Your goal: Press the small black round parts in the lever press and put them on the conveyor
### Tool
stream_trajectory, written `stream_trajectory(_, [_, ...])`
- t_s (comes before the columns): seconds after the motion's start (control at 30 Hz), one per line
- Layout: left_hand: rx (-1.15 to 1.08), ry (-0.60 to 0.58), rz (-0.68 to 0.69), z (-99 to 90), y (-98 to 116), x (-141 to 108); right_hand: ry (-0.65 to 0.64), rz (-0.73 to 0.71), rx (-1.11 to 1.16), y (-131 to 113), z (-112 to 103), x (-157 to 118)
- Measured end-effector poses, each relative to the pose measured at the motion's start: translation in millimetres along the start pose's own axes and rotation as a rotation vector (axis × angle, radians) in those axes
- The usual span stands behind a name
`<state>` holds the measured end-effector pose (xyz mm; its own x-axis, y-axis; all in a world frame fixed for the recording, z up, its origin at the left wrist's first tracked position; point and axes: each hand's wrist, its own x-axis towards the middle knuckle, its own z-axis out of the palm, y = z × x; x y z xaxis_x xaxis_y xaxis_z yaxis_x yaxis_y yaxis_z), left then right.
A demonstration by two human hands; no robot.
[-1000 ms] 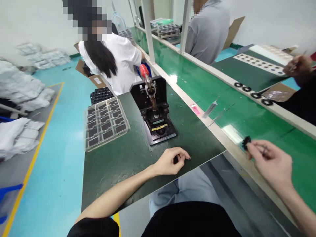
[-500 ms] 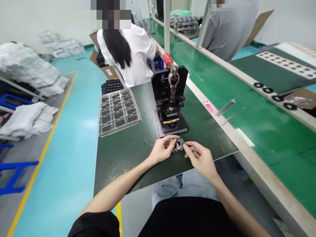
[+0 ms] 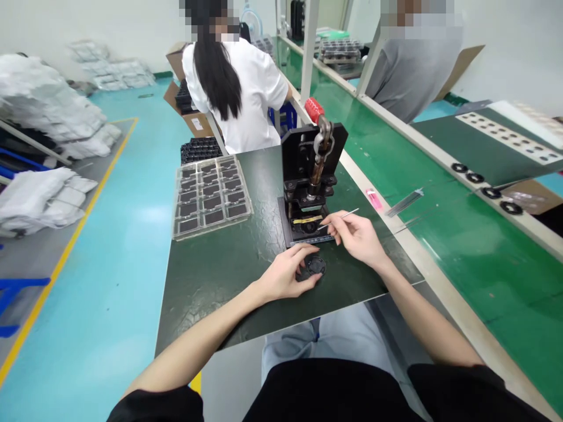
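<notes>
A round black part (image 3: 316, 266) lies on the dark green table (image 3: 211, 275) near its front edge. My left hand (image 3: 291, 274) curves around the left side of this part, thumb and fingers apart. Between the thumb and fingers of my right hand (image 3: 352, 234) is a thin metal rod (image 3: 350, 213), its lower end pointing to the base of the press. The black hand press (image 3: 311, 170) has a red-gripped lever and stands just beyond my hands, with a yellow strip (image 3: 308, 220) across its base.
A clear tray (image 3: 212, 196) of dark parts lies at the table's left. The green conveyor (image 3: 466, 258) runs along the right, bearing a pink item (image 3: 374, 199) and thin rods (image 3: 404, 202) near its edge. A person in white (image 3: 246, 88) is beyond the table.
My right hand has moved up and now holds a thin rod. The small part that was between both hands is no longer held up; a round black part lies beside my opened left hand.
</notes>
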<state>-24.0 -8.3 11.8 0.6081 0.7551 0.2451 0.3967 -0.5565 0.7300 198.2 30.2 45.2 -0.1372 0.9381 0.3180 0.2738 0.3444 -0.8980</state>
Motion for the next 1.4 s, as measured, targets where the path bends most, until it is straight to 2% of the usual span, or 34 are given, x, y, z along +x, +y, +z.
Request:
stream_trajectory(0.1, [-0.01, -0.061, 0.051, -3.7, -4, 0, -0.04, -0.089, -0.071, 13, 11, 15])
stream_trajectory(0.27, [-0.013, -0.081, 0.017, -3.4, -4, -1, 0.044, -0.145, -0.174, 25, 21, 20])
stream_trajectory(0.43, [-0.03, -0.075, 0.009, -1.5, -1, -1, 0.063, -0.166, -0.206, 24, 23, 17])
stream_trajectory(0.93, [-0.088, -0.035, -0.022, 1.7, -5, 0, 0.016, -0.192, -0.321, 21, 25, 20])
stream_trajectory(1.2, [-0.143, -0.004, -0.109, 4.8, -11, 0, 0.007, -0.229, -0.352, 24, 26, 27])
stream_trajectory(1.4, [-0.174, -0.018, -0.116, 3.8, -13, 1, 0.021, -0.188, -0.364, 28, 30, 25])
